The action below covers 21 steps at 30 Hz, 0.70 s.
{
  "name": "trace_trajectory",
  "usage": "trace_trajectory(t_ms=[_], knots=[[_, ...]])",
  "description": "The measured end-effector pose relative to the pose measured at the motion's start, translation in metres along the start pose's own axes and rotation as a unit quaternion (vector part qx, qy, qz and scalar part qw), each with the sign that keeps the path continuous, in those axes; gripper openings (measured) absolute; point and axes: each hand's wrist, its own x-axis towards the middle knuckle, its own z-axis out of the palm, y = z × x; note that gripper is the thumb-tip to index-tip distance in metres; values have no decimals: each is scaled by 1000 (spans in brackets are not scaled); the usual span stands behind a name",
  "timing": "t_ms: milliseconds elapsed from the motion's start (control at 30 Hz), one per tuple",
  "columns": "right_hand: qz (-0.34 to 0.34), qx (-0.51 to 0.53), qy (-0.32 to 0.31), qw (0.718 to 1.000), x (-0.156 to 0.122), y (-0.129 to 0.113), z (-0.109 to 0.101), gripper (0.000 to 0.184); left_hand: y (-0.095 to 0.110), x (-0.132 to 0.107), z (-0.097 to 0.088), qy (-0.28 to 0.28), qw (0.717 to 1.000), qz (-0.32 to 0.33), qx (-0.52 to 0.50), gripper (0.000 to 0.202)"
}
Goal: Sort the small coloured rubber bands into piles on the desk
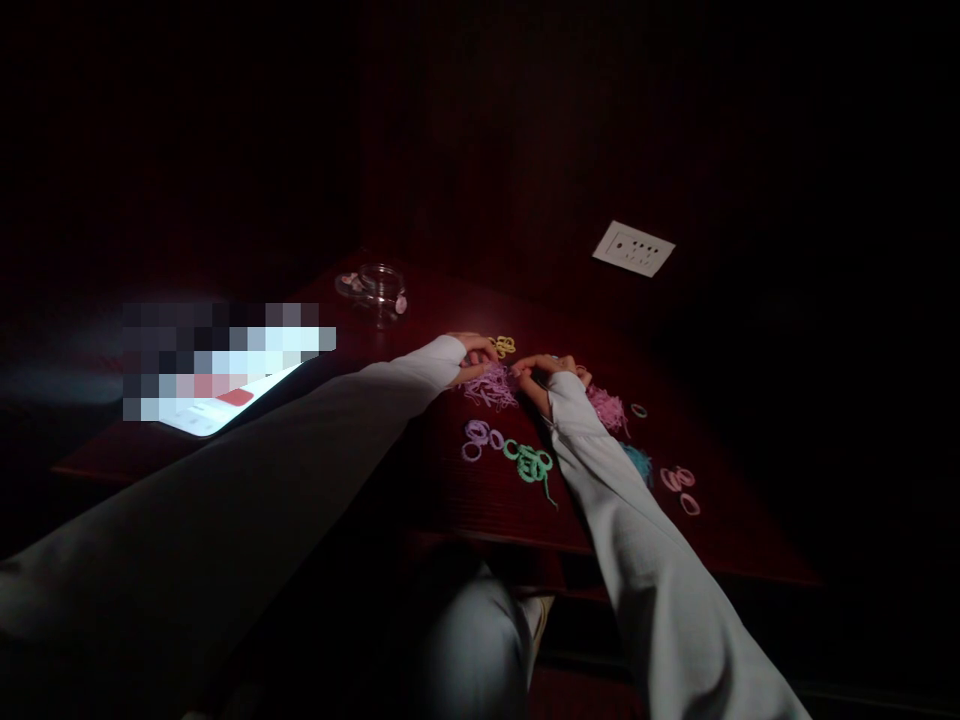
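Observation:
My left hand [477, 353] is at the far edge of a pile of thin lilac strands [491, 388], its fingers curled down at the pile. On the pile's right side, my right hand [546, 370] has its fingers bent inward, the tips close to the strands. Whatever the fingers hold is too small and dark to make out. Yellow hair ties [504, 347] lie just beyond my left hand. Nearer to me are purple hair ties [475, 437] and green hair ties [531, 461]. A pink pile [606, 408] sits beside my right wrist, and a teal bundle [637, 462] is partly behind my sleeve.
A clear jar [381, 290] stands at the back left of the dark red table [480, 507]. On the left, a lit phone [240, 397] is partly blurred out. Pink hair ties [679, 480] lie at the right. A white socket plate [634, 248] is on the wall.

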Motion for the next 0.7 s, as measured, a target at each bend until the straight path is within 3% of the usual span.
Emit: trace_trajectory(t_ms=[200, 300, 433, 700], knots=[[12, -23, 1, 1000, 8, 11, -4, 27, 5, -1, -4, 19, 1000, 8, 4, 23], [-22, -42, 2, 999, 7, 11, -10, 28, 5, -2, -6, 32, 999, 13, 16, 21], [-77, -80, -36, 993, 1, 6, -17, 44, 6, -3, -8, 40, 998, 29, 37, 20], [-106, -113, -65, 986, -6, 6, -16, 40, 0, -1, -2, -25, 993, 61, 101, 37]])
